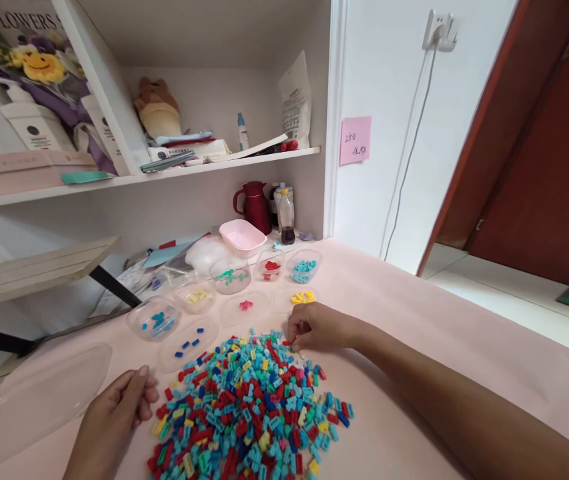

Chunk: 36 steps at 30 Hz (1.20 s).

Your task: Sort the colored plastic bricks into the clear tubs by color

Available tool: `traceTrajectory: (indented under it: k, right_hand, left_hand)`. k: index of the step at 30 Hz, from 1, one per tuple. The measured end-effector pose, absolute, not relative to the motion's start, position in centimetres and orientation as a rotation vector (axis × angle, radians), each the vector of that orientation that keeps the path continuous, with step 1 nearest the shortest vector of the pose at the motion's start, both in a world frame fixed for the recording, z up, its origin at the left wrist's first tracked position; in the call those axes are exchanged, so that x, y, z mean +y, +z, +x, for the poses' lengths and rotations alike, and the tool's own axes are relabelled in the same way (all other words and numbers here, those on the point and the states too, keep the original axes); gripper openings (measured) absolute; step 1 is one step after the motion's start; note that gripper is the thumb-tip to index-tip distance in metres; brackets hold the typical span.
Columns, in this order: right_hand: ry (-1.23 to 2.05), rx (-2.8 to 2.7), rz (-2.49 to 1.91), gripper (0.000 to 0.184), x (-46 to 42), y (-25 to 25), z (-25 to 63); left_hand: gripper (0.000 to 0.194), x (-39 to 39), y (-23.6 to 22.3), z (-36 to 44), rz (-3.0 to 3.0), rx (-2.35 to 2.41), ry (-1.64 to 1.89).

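Observation:
A large heap of small toy building bricks [249, 400] in light blue, red, yellow, green and dark blue lies on the pink table cover. At the heap's far right edge is my right hand [323, 327], thumb and forefinger curled together in a pinch. Whatever sits between those fingertips is too small to make out. My left hand [121, 403] rests beside the heap's left side, fingers loosely curled in with nothing visible in them. Just beyond my right hand, yellow bricks [303, 297] lie on a clear lid. Dark blue bricks [195, 343] lie spread on another lid near the heap.
Clear tubs hold blue [157, 321], pale yellow [198, 296], green [229, 276], red [271, 268] and light blue bricks [305, 268]. Pink bricks [246, 305] lie on a lid. Behind stand a pink basin [243, 236], red jug [255, 208] and bottle [287, 217]. A large clear lid [49, 393] lies left.

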State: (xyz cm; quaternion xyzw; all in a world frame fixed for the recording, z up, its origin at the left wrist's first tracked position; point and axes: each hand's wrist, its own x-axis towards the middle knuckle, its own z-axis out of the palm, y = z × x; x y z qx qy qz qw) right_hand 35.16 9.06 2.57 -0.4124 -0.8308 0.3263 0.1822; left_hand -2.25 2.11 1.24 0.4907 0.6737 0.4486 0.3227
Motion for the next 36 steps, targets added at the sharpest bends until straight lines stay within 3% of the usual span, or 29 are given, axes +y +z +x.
traceTrajectory:
  k: [4, 14, 24, 31, 36]
  right_hand:
    - [0.744, -2.405, -1.246, 0.015, 8.6, 2.9, 34.6]
    - [0.662, -2.334, -1.427, 0.004, 9.6, 3.0, 36.2]
    - [0.649, -2.419, -1.405, 0.024, 8.9, 3.6, 36.5]
    - [0.486, -2.386, -1.454, 0.006, 8.4, 2.8, 35.5]
    - [0.73, -2.298, -1.352, 0.009, 9.7, 2.5, 34.4]
  left_hand:
    - [0.044, 2.2, 1.2, -2.3, 1.298, 1.76, 1.168]
    - [0.044, 2.0, 1.4, -2.0, 1.267, 1.754, 1.184]
    - [0.049, 2.2, 1.5, -2.0, 1.285, 1.775, 1.18]
    - [0.046, 2.1, 1.0, -2.2, 1.303, 1.722, 1.219]
    - [0.046, 2.0, 0.4, -2.3, 1.309, 1.656, 1.266]
